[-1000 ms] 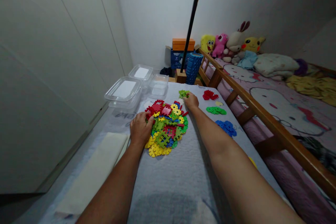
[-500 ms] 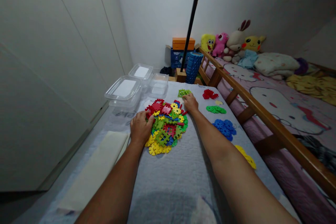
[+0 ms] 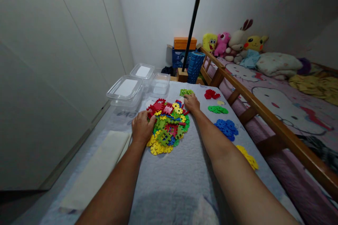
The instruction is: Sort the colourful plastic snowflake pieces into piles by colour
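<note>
A mixed heap of red, yellow, green and blue plastic interlocking pieces (image 3: pixel 165 126) lies mid-table, some flower-shaped discs, others square lattices. At its left edge rests my left hand (image 3: pixel 142 126), thumb apart from the fingers, touching the red and green pieces. Beyond the heap's far right side, my right hand (image 3: pixel 192 103) reaches down with bent fingers beside a small pile of light green pieces (image 3: pixel 186 92). Its fingertips are pinched low at that pile; anything between them is hidden.
Along the table's right side lie red pieces (image 3: pixel 211 94), green discs (image 3: pixel 218 109), blue discs (image 3: pixel 226 129) and yellow discs (image 3: pixel 247 157). Clear lidded containers (image 3: pixel 125 89) stand back left. A folded cream cloth (image 3: pixel 97 168) lies at left. A wooden bed rail (image 3: pixel 264 119) borders the right.
Hardly anything differs. The whole view has shifted slightly; both hands keep their places at the heap and at the light green pile.
</note>
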### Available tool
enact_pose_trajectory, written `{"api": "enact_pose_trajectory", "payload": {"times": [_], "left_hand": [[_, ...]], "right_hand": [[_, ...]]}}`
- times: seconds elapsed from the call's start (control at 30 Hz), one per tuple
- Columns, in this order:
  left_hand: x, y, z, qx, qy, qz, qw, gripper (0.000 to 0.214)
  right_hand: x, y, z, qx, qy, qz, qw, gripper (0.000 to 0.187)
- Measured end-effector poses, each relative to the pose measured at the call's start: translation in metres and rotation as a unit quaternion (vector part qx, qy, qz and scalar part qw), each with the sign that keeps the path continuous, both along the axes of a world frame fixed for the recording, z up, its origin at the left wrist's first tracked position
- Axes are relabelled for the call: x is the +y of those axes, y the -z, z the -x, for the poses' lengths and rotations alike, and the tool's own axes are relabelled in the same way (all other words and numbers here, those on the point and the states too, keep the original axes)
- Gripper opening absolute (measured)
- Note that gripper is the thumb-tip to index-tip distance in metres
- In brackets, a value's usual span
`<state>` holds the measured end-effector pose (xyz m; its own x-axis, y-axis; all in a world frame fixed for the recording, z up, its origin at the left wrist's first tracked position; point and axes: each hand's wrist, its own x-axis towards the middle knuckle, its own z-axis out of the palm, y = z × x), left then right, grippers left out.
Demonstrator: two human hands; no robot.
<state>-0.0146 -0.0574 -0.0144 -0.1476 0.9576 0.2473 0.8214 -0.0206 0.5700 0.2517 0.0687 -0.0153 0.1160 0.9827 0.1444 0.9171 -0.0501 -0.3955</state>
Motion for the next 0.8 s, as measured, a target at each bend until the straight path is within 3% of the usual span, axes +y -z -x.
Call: {"api": "enact_pose_trajectory", "payload": {"times": [0.2, 0.37, 0.8], "left_hand": [[0.0, -0.001, -0.001, -0.008, 0.001, 0.003, 1.0, 0.03], [0.001, -0.001, 0.0, -0.008, 0.003, 0.005, 1.0, 0.031], [0.001, -0.001, -0.002, -0.006, -0.003, -0.001, 1.0, 0.03]], "right_hand": [[0.002, 0.005, -0.003, 0.033, 0.002, -0.023, 0.999, 0.046], [-0.002, 0.007, -0.003, 0.077, -0.041, -0.029, 0.996, 0.038], [-0.016, -0.001, 0.009, 0.035, -0.07, 0.009, 0.997, 0.032]]}}
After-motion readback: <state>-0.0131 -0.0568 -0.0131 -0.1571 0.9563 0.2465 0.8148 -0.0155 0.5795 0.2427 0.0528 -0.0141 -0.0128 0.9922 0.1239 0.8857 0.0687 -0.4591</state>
